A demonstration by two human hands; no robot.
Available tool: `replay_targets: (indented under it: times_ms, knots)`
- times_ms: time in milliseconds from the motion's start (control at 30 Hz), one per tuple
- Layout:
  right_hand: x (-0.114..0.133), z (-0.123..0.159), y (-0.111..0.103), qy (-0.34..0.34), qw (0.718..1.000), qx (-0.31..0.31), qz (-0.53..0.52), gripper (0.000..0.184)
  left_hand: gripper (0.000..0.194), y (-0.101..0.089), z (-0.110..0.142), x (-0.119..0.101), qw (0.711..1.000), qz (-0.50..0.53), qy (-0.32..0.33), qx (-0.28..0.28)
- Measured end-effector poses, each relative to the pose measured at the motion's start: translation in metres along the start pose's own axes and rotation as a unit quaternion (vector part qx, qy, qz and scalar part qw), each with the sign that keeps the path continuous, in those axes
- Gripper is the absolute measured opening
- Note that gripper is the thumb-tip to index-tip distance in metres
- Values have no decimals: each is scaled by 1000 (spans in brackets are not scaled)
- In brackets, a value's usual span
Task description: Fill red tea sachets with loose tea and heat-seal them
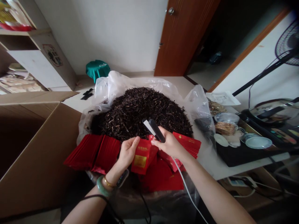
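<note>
My left hand [128, 152] is closed, thumb and fingers pinching the upper left edge of a red packet [140, 161] with gold print and a gold square. In my right hand [167, 143] is a black handheld bag sealer [156, 130], its pale inner side showing and its jaws pointing up and away. My right fingertips also meet the packet's upper right corner. A white cord [184, 183] runs down from this hand. Beyond both hands lies a big heap of dark dried tea leaves [140, 109] on a clear plastic sheet [199, 109].
Red packets [102, 154] stand in rows left of my hands; more packets [163, 177] lie loose below and right. An open cardboard box [44, 155] is at left. On the right, a side table [233, 168] holds containers and lids. A fan [288, 43] stands beyond.
</note>
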State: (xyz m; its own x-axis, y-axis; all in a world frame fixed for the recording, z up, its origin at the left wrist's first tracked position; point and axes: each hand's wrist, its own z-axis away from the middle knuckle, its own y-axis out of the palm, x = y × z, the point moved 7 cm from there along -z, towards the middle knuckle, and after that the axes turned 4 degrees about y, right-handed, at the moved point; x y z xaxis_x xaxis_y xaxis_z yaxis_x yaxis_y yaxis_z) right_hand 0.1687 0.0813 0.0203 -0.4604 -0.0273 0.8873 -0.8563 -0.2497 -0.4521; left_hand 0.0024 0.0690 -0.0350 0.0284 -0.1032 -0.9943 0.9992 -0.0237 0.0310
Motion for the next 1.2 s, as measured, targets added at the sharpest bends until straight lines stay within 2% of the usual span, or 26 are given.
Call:
replay_targets:
  times_ms: [100,167,233,333,400,500,600,667,733,833,933,1000,1067,1133,1200]
  knots:
    - [-16,-6,-27,23,992,-35,122,47,50,-30,-12,-13,985,-149,66,-65]
    - [-31,-10,-47,61,968,-70,234,50,47,-46,-18,-26,951,-276,101,-102]
    - [-45,-14,-62,102,937,-79,325,49,44,-55,-22,-35,905,-399,98,-109]
    - [-62,-19,-72,158,900,-67,401,48,33,-58,-24,-37,840,-529,60,-102]
    - [-68,-21,-73,177,888,-56,421,46,28,-58,-23,-35,816,-566,54,-101]
    - [-66,-22,-69,165,878,-57,447,47,32,-53,-20,-40,790,-589,126,-114]
    - [-48,-19,-60,97,878,-104,457,42,30,-43,-14,-49,766,-582,240,-132]
    - [-34,-16,-43,34,903,-94,418,32,26,-31,-9,-49,777,-550,287,-105]
    - [-24,-11,-18,-14,930,-29,366,28,22,-14,-6,-42,807,-509,297,-27]
    - [-21,-2,12,-22,934,53,352,41,31,10,1,-22,842,-475,239,92]
    - [-26,0,22,7,931,68,357,54,54,24,8,-7,847,-482,173,147]
    - [-26,-1,21,0,945,64,321,46,61,26,10,-4,854,-475,144,153]
    - [-18,-2,17,-38,965,55,252,31,63,25,9,-6,874,-444,129,145]
    - [-5,-1,10,-86,979,39,179,21,54,23,8,-12,899,-395,141,128]
    - [10,4,1,-134,983,16,126,15,41,16,6,-20,921,-339,174,76]
